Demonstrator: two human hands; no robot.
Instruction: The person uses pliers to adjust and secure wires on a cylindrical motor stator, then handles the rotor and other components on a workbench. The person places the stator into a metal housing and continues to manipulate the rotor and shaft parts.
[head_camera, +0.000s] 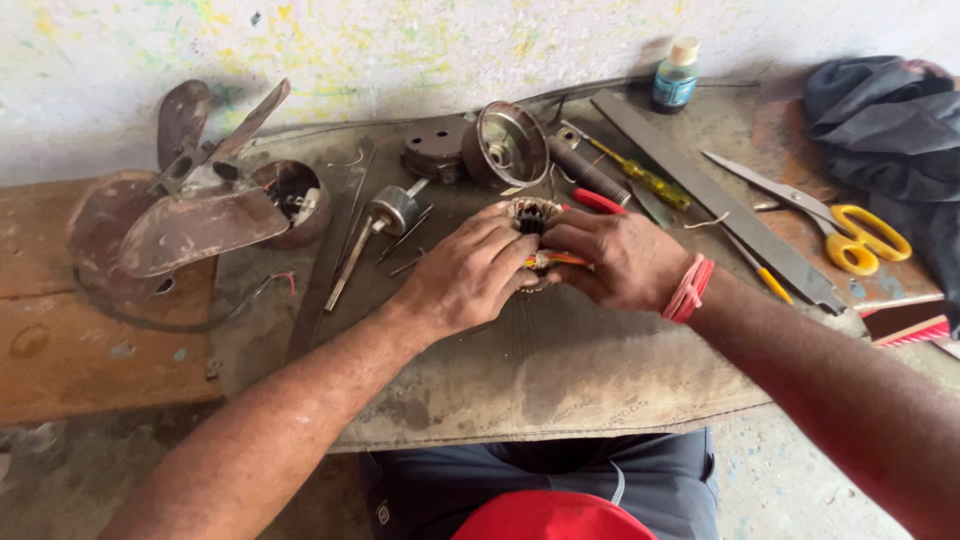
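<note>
Near the frame's centre, a small wound motor stator (532, 222) rests on a grey mat (560, 370), pinched between the left hand (470, 275) and right hand (620, 262), fingers curled closed around it and its red-yellow wires (560, 260), best steadied gently; yellow-handled scissors (860, 235) lie right, a fan blade (190, 200) upper left.

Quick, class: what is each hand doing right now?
Left hand: closed on the motor stator.
Right hand: closed on the same stator.

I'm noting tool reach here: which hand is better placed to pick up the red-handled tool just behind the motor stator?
Likely the right hand: the red-handled tool lies just beyond its knuckles, while the left hand sits across the stator.
</note>
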